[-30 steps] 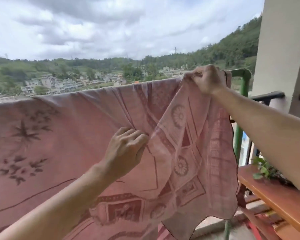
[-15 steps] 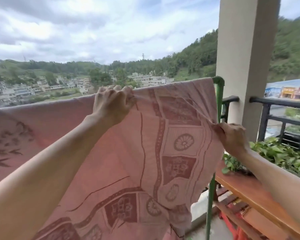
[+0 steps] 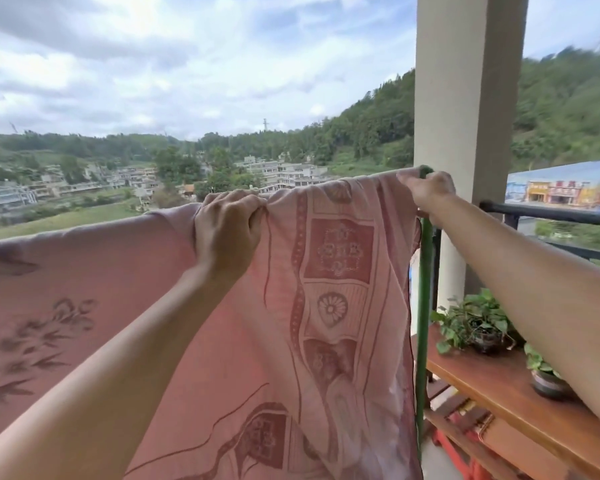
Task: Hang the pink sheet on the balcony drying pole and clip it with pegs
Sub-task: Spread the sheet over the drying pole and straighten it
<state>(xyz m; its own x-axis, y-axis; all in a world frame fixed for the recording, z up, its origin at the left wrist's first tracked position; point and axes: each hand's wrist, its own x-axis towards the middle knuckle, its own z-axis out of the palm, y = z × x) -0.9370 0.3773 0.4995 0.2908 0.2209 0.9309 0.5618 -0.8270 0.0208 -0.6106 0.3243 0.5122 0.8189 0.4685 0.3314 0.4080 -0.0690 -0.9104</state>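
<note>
Pink sheet (image 3: 146, 306) draped over the green pole (image 3: 420, 306); left hand (image 3: 227, 230) fisted on its top fold; right hand (image 3: 430, 190) closed on the sheet's corner at the pole bend, beside the pillar (image 3: 465, 98).

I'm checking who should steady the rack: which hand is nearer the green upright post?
Right. The right hand grips the pink sheet at the top corner of the green post, touching it. The left hand holds the sheet's top edge farther left, away from the post.
</note>
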